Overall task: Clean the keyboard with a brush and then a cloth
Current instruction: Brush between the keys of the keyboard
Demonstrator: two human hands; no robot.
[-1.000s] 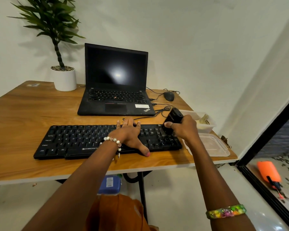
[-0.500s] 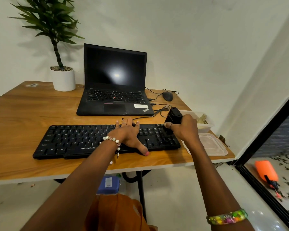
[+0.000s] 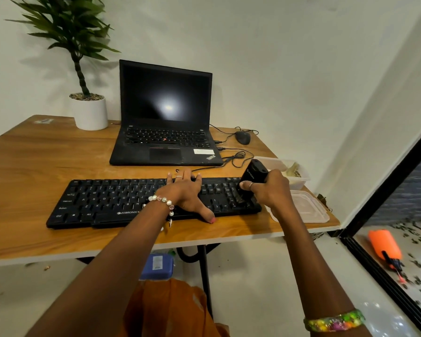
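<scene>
Black keyboard [image 3: 131, 203] with white legends on a wood-grain tabletop [image 3: 34, 171] — warm orange-brown. Far, a black laptop [image 3: 165, 132] with a red dot; left, a white pot [image 3: 90, 113] with green leaves. Black brush [image 3: 252, 177]. Translucent tubs [image 3: 309, 210] right — pale.

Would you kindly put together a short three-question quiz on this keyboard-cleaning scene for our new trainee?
1. True or false: the left hand lies flat on the keyboard.
2. What does the right hand hold? A) a cloth B) a black brush C) the mouse
3. Fill in: the brush works on the keyboard's ___ end.

Key
1. True: its fingers are spread over the keys, steadying the board.
2. B: the fingers curl round the brush, bristles down on the keys.
3. Right, by the clear plastic lid on the table; the mouse sits untouched beside the laptop.
</scene>
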